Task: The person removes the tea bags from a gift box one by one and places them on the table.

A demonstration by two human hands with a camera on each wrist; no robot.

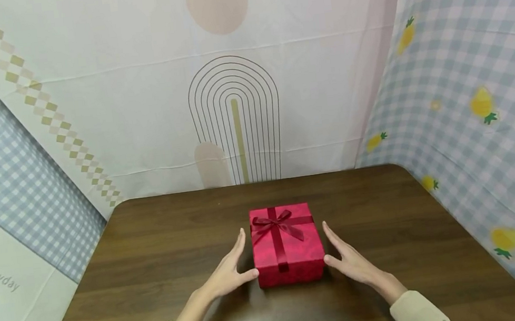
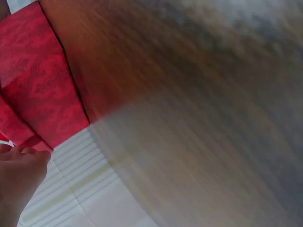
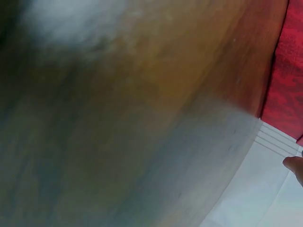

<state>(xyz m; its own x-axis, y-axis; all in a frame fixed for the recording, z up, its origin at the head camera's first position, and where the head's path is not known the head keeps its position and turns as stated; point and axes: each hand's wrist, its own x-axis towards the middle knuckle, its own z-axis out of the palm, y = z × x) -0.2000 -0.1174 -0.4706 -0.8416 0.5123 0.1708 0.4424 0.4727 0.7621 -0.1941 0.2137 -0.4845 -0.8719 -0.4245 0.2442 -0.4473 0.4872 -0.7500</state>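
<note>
The square red paper gift box [image 1: 287,244] with a ribbon bow, mid-desk [image 1: 151,236], looks light and stiff, so hold its sides, where the left hand [image 1: 229,272] and right hand [image 1: 350,261] wait flat and open, holding nothing.

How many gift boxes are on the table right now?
1. A red gift box with a ribbon bow sits near the middle of the brown table, between the left hand and right hand.
</note>
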